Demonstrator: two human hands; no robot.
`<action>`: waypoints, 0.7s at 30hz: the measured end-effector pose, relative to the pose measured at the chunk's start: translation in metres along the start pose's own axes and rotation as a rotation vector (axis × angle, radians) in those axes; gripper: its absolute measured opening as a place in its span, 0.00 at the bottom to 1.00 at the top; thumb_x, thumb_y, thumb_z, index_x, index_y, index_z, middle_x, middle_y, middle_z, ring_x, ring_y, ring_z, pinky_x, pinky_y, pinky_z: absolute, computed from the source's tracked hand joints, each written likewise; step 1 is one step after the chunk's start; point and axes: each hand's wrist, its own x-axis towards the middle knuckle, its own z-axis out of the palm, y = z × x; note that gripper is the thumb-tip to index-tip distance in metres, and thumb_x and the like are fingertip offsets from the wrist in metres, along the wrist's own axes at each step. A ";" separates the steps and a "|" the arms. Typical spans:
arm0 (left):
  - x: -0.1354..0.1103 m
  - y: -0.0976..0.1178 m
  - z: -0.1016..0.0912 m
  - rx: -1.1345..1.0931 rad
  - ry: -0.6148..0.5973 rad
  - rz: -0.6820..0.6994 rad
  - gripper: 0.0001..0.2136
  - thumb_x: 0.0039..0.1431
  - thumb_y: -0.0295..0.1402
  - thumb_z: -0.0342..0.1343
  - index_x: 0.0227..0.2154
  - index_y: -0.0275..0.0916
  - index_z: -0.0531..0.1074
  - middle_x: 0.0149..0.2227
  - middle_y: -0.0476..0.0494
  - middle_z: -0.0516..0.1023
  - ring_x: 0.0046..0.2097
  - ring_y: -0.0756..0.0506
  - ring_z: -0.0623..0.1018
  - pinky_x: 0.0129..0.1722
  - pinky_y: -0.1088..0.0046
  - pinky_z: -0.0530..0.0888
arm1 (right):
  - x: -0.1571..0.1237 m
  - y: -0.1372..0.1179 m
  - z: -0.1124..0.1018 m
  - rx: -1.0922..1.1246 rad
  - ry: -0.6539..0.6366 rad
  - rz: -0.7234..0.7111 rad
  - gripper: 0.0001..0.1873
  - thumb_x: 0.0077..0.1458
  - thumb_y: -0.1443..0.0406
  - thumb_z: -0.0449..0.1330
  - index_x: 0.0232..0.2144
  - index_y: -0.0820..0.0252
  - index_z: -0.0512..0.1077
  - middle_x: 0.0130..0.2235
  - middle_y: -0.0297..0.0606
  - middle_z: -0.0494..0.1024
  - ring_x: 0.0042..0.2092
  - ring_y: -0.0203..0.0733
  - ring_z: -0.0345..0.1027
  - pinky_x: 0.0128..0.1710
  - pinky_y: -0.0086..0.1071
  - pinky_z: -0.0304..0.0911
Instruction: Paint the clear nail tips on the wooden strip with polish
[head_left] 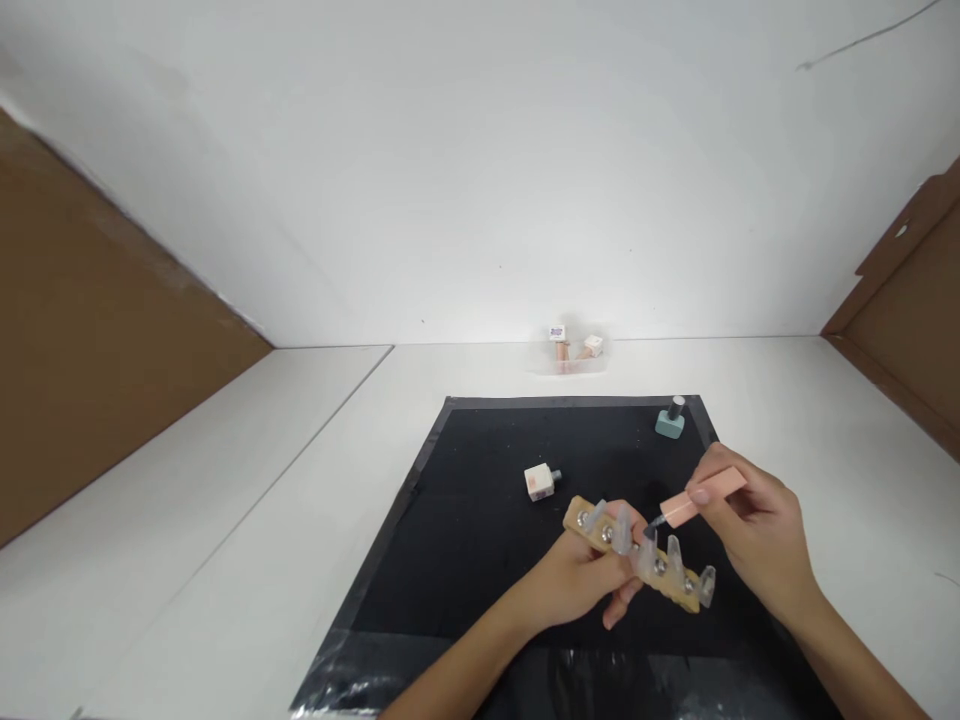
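Observation:
My left hand (581, 580) grips a wooden nail stand (574, 512) above the black mat. Several clear false nails (676, 560) stand up along it on round metal mounts. Pinched in my right hand (757, 525) is a nail polish brush with a peach cap (705, 497). Its dark bristle tip (651, 528) is at the middle false nail; whether it touches cannot be made out. A white polish bottle (538, 482), uncapped with a grey neck pointing right, sits on the mat beyond my left hand. Farther off is a teal nail polish bottle (670, 424) with a dark cap.
The black mat (450, 500) with taped edges covers part of the white table (247, 560). A clear plastic tray (568, 367) holding peach-capped bottles stands by the white back wall. Brown cardboard panels rise at the left (97, 330) and right (915, 300).

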 end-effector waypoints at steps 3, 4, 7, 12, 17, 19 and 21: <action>0.000 0.000 0.001 -0.044 0.013 -0.004 0.18 0.46 0.46 0.59 0.27 0.38 0.60 0.14 0.60 0.63 0.12 0.59 0.59 0.09 0.85 0.59 | -0.001 0.002 -0.001 0.030 0.037 0.011 0.15 0.53 0.60 0.59 0.19 0.58 0.66 0.19 0.29 0.64 0.21 0.33 0.56 0.18 0.26 0.52; 0.000 0.000 0.001 -0.056 0.027 -0.013 0.18 0.46 0.46 0.60 0.27 0.38 0.60 0.14 0.60 0.63 0.12 0.59 0.59 0.09 0.86 0.59 | -0.001 0.003 -0.001 0.070 0.019 0.003 0.15 0.54 0.58 0.58 0.19 0.58 0.66 0.19 0.29 0.64 0.21 0.33 0.57 0.19 0.26 0.54; 0.000 0.002 0.003 -0.087 0.057 -0.038 0.18 0.45 0.45 0.61 0.26 0.37 0.60 0.14 0.60 0.63 0.13 0.59 0.59 0.09 0.86 0.59 | -0.003 0.004 -0.001 0.175 -0.089 -0.035 0.16 0.54 0.54 0.57 0.21 0.58 0.67 0.20 0.30 0.64 0.23 0.34 0.58 0.21 0.27 0.56; 0.001 0.000 0.002 -0.113 0.012 -0.050 0.19 0.43 0.45 0.62 0.26 0.37 0.61 0.14 0.60 0.63 0.13 0.59 0.59 0.08 0.86 0.59 | -0.002 0.001 -0.001 0.098 -0.092 -0.041 0.14 0.53 0.57 0.59 0.21 0.58 0.68 0.20 0.31 0.65 0.22 0.35 0.58 0.20 0.28 0.55; 0.001 0.000 0.003 -0.147 0.033 -0.082 0.19 0.43 0.44 0.63 0.26 0.38 0.60 0.14 0.59 0.63 0.13 0.58 0.59 0.08 0.86 0.59 | 0.001 0.000 -0.002 0.012 0.006 -0.041 0.15 0.54 0.58 0.59 0.20 0.58 0.67 0.19 0.31 0.65 0.21 0.34 0.58 0.19 0.28 0.53; 0.001 0.003 0.005 -0.166 0.049 -0.094 0.19 0.42 0.43 0.63 0.25 0.38 0.60 0.14 0.59 0.63 0.13 0.58 0.59 0.08 0.87 0.59 | 0.001 0.000 -0.003 0.073 0.006 -0.048 0.16 0.54 0.56 0.58 0.20 0.58 0.67 0.19 0.31 0.65 0.22 0.35 0.59 0.19 0.29 0.54; 0.001 0.005 0.006 -0.181 0.060 -0.100 0.18 0.42 0.42 0.63 0.24 0.37 0.61 0.14 0.59 0.63 0.14 0.58 0.59 0.08 0.87 0.58 | 0.000 0.001 -0.003 0.157 -0.048 -0.066 0.17 0.54 0.53 0.57 0.22 0.57 0.68 0.20 0.32 0.65 0.22 0.36 0.59 0.20 0.29 0.55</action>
